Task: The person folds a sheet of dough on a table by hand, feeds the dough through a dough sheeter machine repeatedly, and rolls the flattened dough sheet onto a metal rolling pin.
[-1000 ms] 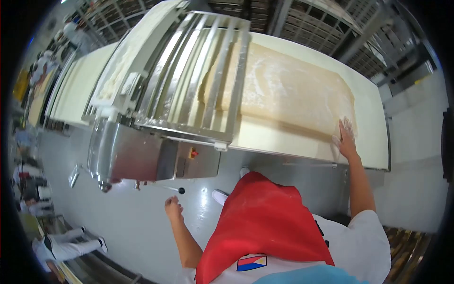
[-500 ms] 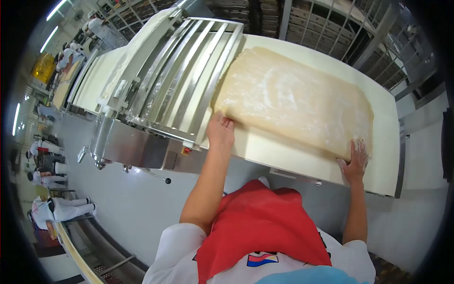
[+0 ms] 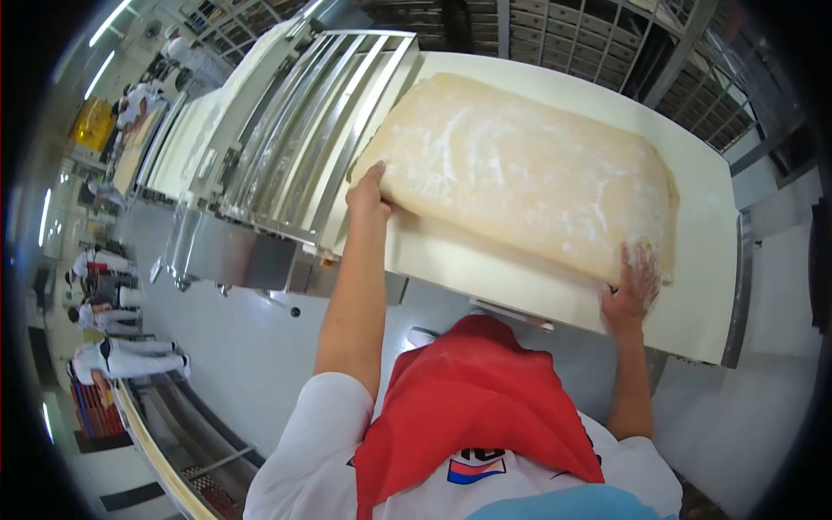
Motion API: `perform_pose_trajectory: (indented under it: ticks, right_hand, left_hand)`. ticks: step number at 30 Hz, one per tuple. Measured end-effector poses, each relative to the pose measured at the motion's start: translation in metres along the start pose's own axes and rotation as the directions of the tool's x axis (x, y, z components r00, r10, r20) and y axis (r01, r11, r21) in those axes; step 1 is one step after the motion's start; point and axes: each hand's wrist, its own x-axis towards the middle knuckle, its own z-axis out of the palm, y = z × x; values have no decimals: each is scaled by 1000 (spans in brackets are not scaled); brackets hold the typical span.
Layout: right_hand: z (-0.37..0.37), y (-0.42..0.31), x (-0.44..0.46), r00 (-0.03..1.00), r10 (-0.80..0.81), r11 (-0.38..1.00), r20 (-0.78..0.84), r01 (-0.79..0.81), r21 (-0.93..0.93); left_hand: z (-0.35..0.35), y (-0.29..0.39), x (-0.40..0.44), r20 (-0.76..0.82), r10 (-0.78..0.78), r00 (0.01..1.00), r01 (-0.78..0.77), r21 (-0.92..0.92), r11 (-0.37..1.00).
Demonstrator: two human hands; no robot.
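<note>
A large, flour-dusted slab of dough (image 3: 529, 173) lies on the cream belt (image 3: 702, 251) beside the machine's metal slatted guard (image 3: 321, 130). At the slab's near left corner is my left hand (image 3: 369, 192), its fingers closed together on the dough's edge. My right hand (image 3: 633, 288) rests on the near right corner of the dough, with fingers spread and flour on them. The underside of the slab is hidden.
Metal racks (image 3: 581, 43) stand behind the belt. A steel machine body (image 3: 225, 247) with a black-knobbed lever (image 3: 295, 312) is at the left. Several people in white, one near a long conveyor (image 3: 143, 425), are at the far left.
My left hand has come up from beside the apron to the dough's left corner. The dough now lies clear of the guard's slats. My right hand has stayed at the right corner.
</note>
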Motion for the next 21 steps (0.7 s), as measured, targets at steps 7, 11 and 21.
perform_pose_trajectory:
  ticks: [7,11,21]
  right_hand:
    - [-7,-5,2,998,64,998,16,-64,-9]
    - [-8,-13,2,999,54,998,-1,-54,-44]
    - [-8,-11,22,980,-196,976,44,191,101]
  left_hand:
    - [-35,-13,-61,56,195,979,-198,66,978]
    - [-49,-24,-56,32,217,976,-219,126,968]
    - [-211,75,-90,108,367,924,-363,552,751]
